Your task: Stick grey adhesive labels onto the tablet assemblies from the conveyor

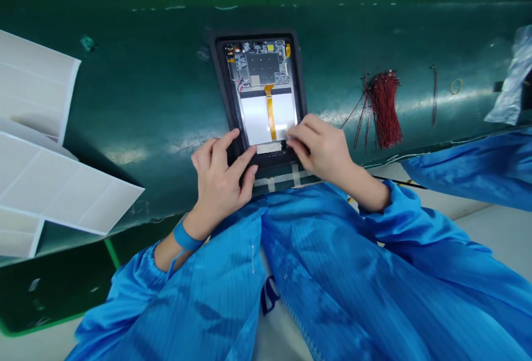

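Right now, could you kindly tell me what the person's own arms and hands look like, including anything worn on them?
The left sleeve and right sleeve are loose blue fabric with fine darker stripes, gathered at the cuffs. A blue wrist strap circles the left wrist, with a thin blue cord hanging from it. The left hand and right hand are bare, with no gloves.

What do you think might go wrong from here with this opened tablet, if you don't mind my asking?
The right hand has its fingertips close beside the orange flex cable, so a slip might crease or tear it. The bare circuit board lies exposed in the opened tablet, so anything dragged across it could damage components.
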`<state>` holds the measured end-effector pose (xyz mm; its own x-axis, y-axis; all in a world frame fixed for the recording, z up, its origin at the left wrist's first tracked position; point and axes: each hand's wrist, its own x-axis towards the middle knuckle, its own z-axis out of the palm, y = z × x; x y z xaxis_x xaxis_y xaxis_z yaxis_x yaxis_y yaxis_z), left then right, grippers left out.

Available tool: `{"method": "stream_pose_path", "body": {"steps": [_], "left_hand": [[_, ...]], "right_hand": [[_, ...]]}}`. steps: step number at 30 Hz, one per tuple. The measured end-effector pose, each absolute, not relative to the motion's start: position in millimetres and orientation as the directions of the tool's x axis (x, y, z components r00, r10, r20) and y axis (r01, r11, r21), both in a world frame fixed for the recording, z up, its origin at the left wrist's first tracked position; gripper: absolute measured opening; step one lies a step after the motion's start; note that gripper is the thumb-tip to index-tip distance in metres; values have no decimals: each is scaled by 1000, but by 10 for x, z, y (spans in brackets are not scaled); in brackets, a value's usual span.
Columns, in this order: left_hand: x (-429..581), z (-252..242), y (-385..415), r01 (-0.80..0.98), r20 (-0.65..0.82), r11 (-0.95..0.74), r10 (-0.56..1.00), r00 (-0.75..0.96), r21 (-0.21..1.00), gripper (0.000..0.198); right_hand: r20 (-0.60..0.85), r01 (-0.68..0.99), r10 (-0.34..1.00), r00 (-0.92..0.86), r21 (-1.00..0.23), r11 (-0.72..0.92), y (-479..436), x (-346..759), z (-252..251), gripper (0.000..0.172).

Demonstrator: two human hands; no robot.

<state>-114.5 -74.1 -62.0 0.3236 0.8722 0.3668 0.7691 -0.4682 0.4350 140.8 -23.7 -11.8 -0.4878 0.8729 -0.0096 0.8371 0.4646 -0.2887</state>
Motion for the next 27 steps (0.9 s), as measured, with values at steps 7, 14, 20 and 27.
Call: {"method": "stream_pose_path", "body": {"steps": [7, 14, 20, 27], "left_hand": [[-1286, -538, -750, 743, 355, -593, 797, 488, 310, 40], [-1367, -285, 371, 873, 291, -219, 952, 94, 436, 25], [-904, -52, 1211, 988, -100, -5, 995, 20, 152, 36], [-555, 154, 1293, 995, -129, -20, 992, 8, -95, 29]], "right_hand": [[178, 633, 667, -723, -216, 743, -420, 1742, -399, 39], [142, 683, 736, -662, -288, 671, -507, 1656, -544, 56], [231, 644, 704, -671, -290, 708, -483, 1665, -553, 47], [236, 619, 700, -674, -336, 710, -456, 1662, -533, 43]]}}
